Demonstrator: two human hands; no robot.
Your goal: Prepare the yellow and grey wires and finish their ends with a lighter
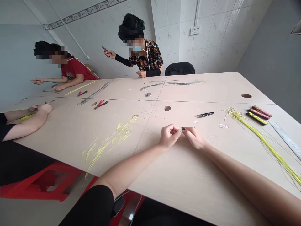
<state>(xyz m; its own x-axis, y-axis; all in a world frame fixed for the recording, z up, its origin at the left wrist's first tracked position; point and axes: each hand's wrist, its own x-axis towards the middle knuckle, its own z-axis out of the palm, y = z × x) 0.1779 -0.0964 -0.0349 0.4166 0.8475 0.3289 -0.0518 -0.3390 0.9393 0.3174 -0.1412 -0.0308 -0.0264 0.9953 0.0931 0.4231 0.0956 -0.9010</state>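
Note:
Above the near table, my left hand is closed, pinching a small thin loop of line or wire between thumb and fingers. Almost touching it, my right hand is closed around a small black-and-red tool. Only the dark tip of that tool shows; the fingers hide the rest, so its kind is unclear. Beyond my right hand lie black thread snips. A bundle of yellow line with small hook-like ends stretches along the right. To the left, a looser bundle of yellow lines is spread out.
Two black-and-red packs and a yellow one lie beside a ruler. Red-handled pliers and grey line bundles lie farther off. Cable holes pierce the table. Several co-workers sit around it.

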